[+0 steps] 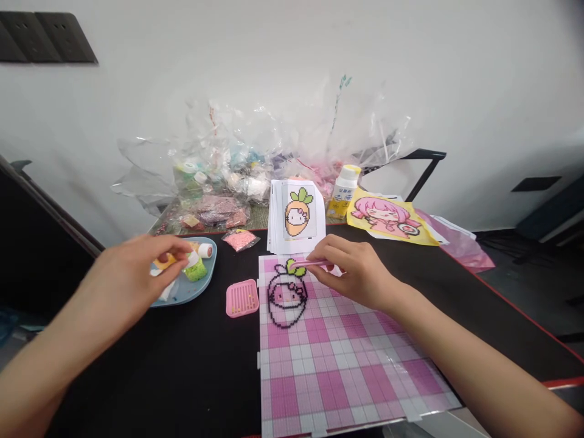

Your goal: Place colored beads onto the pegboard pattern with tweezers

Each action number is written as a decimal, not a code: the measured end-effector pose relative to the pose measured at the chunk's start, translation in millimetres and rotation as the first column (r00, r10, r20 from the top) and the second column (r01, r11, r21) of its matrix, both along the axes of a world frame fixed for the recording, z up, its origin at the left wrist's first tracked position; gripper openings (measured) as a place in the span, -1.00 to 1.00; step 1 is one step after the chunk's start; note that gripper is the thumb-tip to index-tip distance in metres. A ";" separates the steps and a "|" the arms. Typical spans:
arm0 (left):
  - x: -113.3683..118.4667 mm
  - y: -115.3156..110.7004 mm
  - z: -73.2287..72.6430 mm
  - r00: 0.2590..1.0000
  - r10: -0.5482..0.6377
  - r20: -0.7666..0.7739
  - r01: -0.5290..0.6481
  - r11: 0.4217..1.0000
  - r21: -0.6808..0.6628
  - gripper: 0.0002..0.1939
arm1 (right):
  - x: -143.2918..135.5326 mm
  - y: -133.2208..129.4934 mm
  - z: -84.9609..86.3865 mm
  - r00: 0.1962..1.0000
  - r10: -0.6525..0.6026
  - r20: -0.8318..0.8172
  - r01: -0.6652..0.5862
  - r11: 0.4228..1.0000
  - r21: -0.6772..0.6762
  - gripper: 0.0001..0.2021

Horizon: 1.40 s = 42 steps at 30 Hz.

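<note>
Checked board: a flat pink-and-white gridded board [328, 389] lies on the black tabletop [191, 377], on the right arm's side
Bead picture: a carrot shape outlined in small black beads [287, 298] sits on the board's far left part; two leaves look green, the left one appears unfilled
Pink tray: a small ribbed plastic tray [242, 293] with a few yellowish beads, just beside the board
Right grip: the right hand [351, 271] pinches slim pink tweezers [314, 263], tips over the leaves; whether they hold a bead, I cannot tell
Leaf technique: best, I judge, to lower each bead straight down, steady the wrist and loosen gently, so the neighbours stay put
Left grip: the left hand [137, 271] hovers over the blue plastic plate [210, 277], thumb and forefinger slightly apart; blur hides whether anything is between them
Obstacles: the right fingers hang close to the white printed carrot chart [298, 213] and could nudge it
Farther back: a white-and-yellow bottle [347, 188], a yellow sheet with a pink-haired figure [395, 222] and crumpled clear bags [214, 210] crowd the wall side
</note>
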State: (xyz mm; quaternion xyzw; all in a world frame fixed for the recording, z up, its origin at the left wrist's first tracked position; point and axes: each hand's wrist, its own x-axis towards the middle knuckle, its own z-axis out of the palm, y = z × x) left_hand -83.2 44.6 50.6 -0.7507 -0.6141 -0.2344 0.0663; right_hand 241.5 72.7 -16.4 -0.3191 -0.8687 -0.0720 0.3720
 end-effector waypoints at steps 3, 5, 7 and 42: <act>-13.6 -1.0 16.2 0.990 0.117 -0.080 -0.129 0.978 -0.166 -0.83 | 0.1 0.5 -0.1 1.000 0.004 0.008 -0.004 1.000 -0.014 -0.88; -14.8 -2.5 19.8 0.983 0.152 -0.098 -0.168 0.968 -0.185 -0.82 | 0.1 0.6 0.0 1.000 0.001 0.010 -0.001 1.000 -0.012 -0.89; -10.2 -4.5 17.5 0.983 0.168 -0.077 -0.178 0.972 -0.152 -0.81 | 0.2 0.7 0.0 1.000 -0.005 0.009 0.005 1.000 -0.009 -0.90; 66.8 -35.1 -50.0 0.313 0.179 0.933 0.723 0.592 -0.356 -0.37 | -35.1 -29.1 2.3 0.921 0.373 -0.111 -0.389 0.893 -0.225 -0.35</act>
